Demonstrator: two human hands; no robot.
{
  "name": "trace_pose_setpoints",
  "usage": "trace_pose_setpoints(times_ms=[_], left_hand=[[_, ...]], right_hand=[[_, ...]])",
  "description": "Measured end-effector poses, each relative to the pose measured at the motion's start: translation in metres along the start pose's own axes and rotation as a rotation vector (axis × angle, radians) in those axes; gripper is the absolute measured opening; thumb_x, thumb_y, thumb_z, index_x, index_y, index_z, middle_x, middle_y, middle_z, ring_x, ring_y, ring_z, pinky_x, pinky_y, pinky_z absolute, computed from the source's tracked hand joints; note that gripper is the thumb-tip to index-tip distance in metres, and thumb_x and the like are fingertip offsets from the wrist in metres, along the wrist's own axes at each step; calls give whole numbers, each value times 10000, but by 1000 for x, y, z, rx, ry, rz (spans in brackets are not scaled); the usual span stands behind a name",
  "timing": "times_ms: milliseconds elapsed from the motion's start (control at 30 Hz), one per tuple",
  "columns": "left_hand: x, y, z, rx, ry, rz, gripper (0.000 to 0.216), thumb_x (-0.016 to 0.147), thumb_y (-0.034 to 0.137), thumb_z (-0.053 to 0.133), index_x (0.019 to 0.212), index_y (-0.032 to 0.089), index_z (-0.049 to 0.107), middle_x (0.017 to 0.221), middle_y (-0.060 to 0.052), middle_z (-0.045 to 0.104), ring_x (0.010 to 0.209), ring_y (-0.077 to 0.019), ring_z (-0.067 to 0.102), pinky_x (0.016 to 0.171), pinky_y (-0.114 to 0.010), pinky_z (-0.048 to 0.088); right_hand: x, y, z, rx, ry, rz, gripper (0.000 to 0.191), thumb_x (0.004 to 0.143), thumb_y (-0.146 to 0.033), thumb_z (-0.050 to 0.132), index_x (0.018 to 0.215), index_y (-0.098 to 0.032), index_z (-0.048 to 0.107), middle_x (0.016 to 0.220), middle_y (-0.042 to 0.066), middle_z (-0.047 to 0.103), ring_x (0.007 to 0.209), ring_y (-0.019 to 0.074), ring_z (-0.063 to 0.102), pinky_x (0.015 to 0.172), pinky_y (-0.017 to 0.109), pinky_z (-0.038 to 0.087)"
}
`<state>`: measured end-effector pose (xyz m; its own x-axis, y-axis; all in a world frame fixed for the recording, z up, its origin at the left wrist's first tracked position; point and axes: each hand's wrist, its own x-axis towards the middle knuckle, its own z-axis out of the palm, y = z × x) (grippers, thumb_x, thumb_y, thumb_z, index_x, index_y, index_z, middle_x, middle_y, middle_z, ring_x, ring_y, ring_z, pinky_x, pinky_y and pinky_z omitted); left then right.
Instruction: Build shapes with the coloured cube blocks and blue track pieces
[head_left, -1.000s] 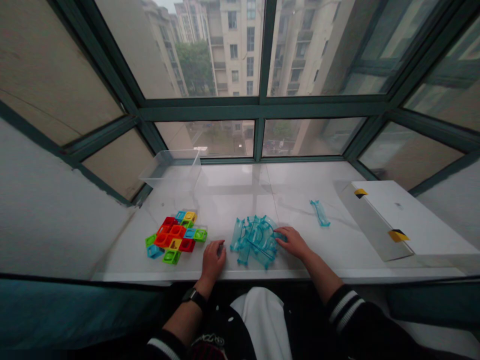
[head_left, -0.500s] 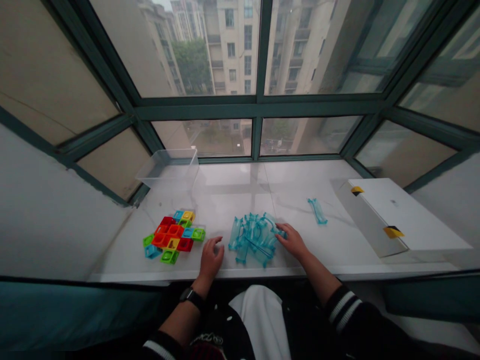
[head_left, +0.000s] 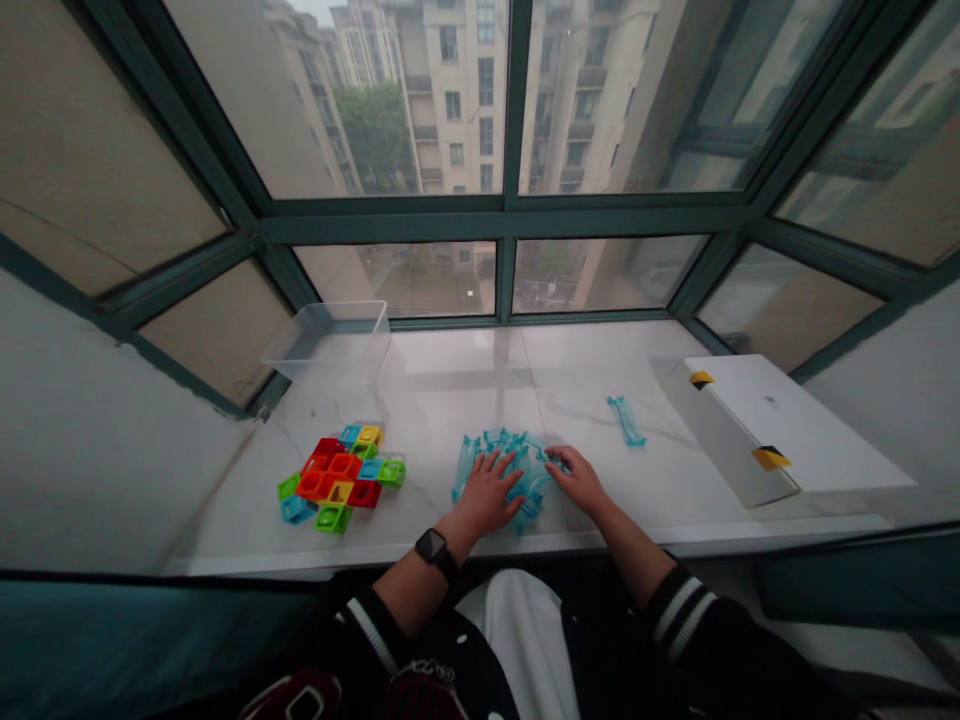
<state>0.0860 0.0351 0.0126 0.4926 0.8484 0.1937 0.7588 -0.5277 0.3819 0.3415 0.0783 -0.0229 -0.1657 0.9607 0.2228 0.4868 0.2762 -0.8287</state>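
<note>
A heap of see-through blue plastic track pieces [head_left: 534,510] lies on the white sill in front of me. My left hand [head_left: 489,494] rests palm down over the heap's middle, its fingers spread and covering part of it. At the heap's right edge, my right hand [head_left: 577,478] has its fingertips curled onto the end of a blue track piece. How firm that hold is, the frame does not show. One more blue track piece [head_left: 626,421] lies apart, to the right and farther back.
Left of the heap sit joined red, green, yellow and blue cube blocks [head_left: 341,467]. A clear plastic bin [head_left: 326,340] stands at the back left by the window. On the right is a white box [head_left: 795,425] with yellow-and-black tabs. The sill's front edge [head_left: 675,543] runs close to me.
My left hand has moved right, from the bare sill beside the heap onto the blue pieces, with fingers spread. My right hand stays at the heap's right edge. The view has shifted slightly.
</note>
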Motion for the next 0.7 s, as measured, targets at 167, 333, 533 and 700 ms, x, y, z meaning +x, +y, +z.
trace_pose_setpoints(times_ms=[167, 333, 533, 700], left_hand=[[-6, -6, 2, 14, -4, -14, 436, 910, 387, 705, 1335, 299, 661, 1626, -93, 459, 1508, -384, 382, 1251, -658, 248], [-10, -10, 2, 17, 1, -20, 436, 916, 373, 697, 1342, 283, 657, 1624, -102, 457, 1515, -372, 375, 1251, -646, 260], [-8, -2, -9, -28, 73, -18, 441, 929, 373, 691, 1361, 294, 651, 1599, -95, 492, 1518, -373, 374, 1265, -659, 226], [-3, 9, -28, -323, 207, -169, 338, 995, 403, 586, 1278, 250, 689, 1220, -106, 716, 1135, -281, 657, 1050, -490, 511]], right_hand=[[1, 1, 7, 124, 64, 139, 407, 890, -556, 633, 1105, -218, 703, 1085, 82, 734, 906, 242, 680, 861, 408, 576], [3, -3, 19, 295, 124, 235, 498, 857, -642, 661, 1108, -212, 690, 1055, 88, 754, 902, 258, 680, 815, 405, 582], [6, -21, 21, 259, 107, 125, 419, 874, -563, 686, 1127, -228, 685, 1140, 92, 737, 1064, 281, 687, 987, 461, 556], [3, -60, 13, 62, 63, -136, 272, 938, -404, 690, 1166, -255, 688, 1157, 81, 691, 1134, 268, 654, 1048, 465, 524]])
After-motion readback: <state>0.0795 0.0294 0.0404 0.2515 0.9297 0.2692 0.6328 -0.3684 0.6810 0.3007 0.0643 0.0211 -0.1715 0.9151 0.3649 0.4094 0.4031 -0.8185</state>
